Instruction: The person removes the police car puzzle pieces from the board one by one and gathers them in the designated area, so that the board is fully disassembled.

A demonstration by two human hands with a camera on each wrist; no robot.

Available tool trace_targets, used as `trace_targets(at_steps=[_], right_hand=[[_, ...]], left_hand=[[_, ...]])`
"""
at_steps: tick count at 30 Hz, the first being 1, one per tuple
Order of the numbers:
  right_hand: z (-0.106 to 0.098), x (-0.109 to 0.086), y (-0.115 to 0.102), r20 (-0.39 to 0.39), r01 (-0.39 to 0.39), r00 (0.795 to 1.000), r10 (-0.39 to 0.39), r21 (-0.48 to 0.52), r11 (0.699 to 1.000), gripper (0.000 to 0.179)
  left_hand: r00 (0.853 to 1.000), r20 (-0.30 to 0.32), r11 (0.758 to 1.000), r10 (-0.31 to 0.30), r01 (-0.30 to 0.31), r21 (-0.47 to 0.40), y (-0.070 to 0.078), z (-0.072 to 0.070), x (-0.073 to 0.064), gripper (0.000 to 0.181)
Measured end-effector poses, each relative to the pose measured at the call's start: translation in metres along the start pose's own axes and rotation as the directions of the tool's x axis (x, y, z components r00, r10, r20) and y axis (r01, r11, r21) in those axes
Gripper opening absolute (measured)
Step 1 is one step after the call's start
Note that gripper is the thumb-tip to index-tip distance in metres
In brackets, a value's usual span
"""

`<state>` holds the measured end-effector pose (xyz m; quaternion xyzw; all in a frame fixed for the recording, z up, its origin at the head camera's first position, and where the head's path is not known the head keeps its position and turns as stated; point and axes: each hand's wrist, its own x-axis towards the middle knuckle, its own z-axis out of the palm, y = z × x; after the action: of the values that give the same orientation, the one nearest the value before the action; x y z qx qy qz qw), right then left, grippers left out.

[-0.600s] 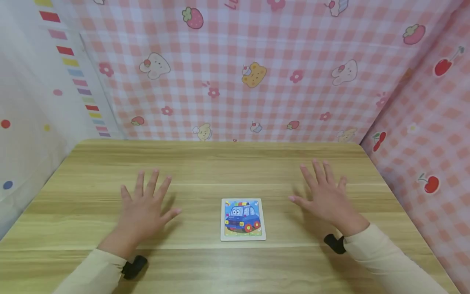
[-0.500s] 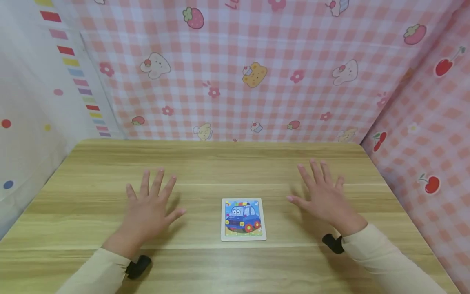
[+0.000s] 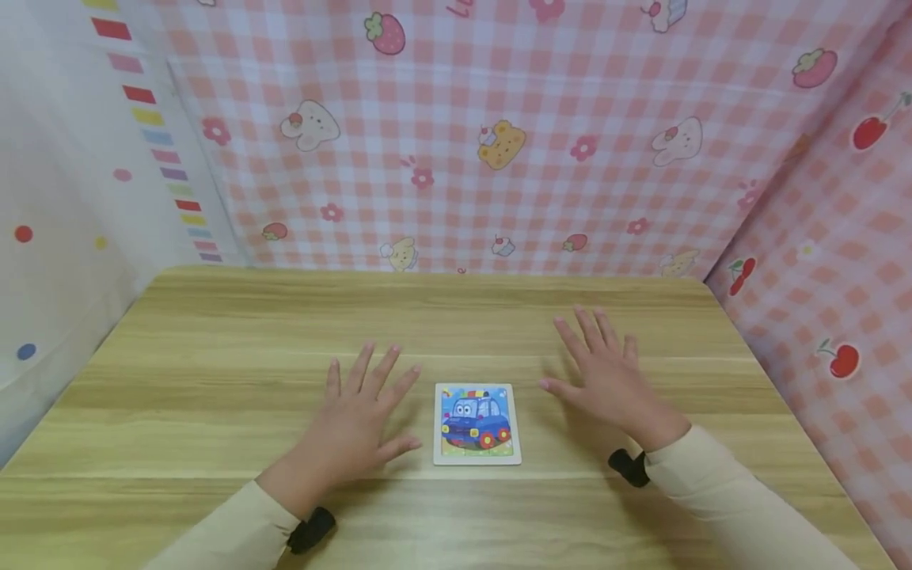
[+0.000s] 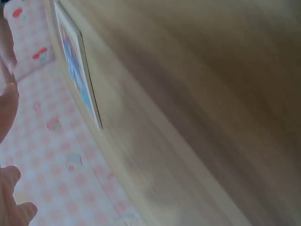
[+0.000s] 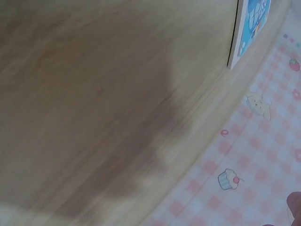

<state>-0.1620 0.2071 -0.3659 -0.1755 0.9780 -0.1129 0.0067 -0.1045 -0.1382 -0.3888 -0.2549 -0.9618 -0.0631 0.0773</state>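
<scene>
Well, from where I stand both hands are over the wooden table, one on each side of a small square picture board (image 3: 477, 424). It lies flat in the middle, a little toward the near side, its pale border framing a blue cartoon car with big eyes, red-and-yellow wheels and a striped light bar on its roof. The left hand (image 3: 349, 427) is on the board's left, palm down, its fingers straight and fanned wide, gripping nothing. Its thumb points at the board's left edge, just beside it but with a strip of bare wood between. Over on the right, the right hand (image 3: 609, 384) is spread much the same way, fingers long and apart, also with nothing in its grasp; its thumb tip is near the board's upper right corner, not touching it. Shadows of both hands fall on the tabletop (image 3: 214, 380), which has a light, streaky grain. Each cream sleeve (image 3: 741, 499) ends at the wrist, with a small black device (image 3: 311, 530) beside the cuff. Along the far side hangs a pink-checked cloth (image 3: 456, 95) printed with strawberries, flowers and little animals. Another checked cloth (image 3: 819, 293), with cherries, covers the right, and a white dotted one (image 3: 64, 293) the left.
</scene>
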Motion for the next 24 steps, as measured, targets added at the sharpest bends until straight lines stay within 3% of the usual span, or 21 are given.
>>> trace_targets(at_steps=[8, 14, 24], right_hand=[[0.007, 0.007, -0.010, 0.018, 0.036, 0.999, -0.036, 0.015, 0.999, 0.090], [0.012, 0.012, -0.018, 0.014, 0.082, 0.996, -0.083, 0.039, 0.996, 0.089], [0.022, 0.022, -0.029, -0.012, 0.169, 0.986, -0.169, 0.088, 0.982, 0.086]], left_hand=[[0.994, 0.022, 0.994, 0.104, -0.105, 0.006, 0.022, 0.005, 0.004, 0.086], [0.982, 0.069, 0.984, 0.176, -0.175, -0.029, 0.036, 0.007, 0.005, 0.084], [0.933, 0.128, 0.942, 0.337, -0.335, -0.035, 0.055, 0.012, 0.005, 0.078]])
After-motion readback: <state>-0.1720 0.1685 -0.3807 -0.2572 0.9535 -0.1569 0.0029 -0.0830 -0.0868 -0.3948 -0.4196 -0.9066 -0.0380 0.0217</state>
